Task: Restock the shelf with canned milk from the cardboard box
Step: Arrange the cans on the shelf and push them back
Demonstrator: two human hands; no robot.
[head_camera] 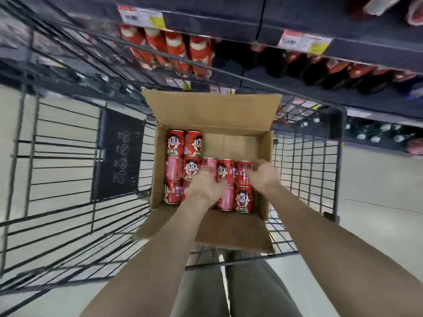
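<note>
Cans partly under left hand

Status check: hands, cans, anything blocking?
Both hands in the cardboard box: left hand and right hand on red cans, grip unclear. Far right of box bare. Nothing blocking; shelf ahead.

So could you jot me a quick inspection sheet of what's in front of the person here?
Surface: wire cart carrying the box.
Job's things: open cardboard box, partly filled with red cans; far right corner bare.
Clutter: nothing seen.
Hands: left hand and right hand reaching onto the cans; grip unclear.
Cables: nothing seen.
Surroundings: shelf with price tags, red bottles, pale floor.
</note>
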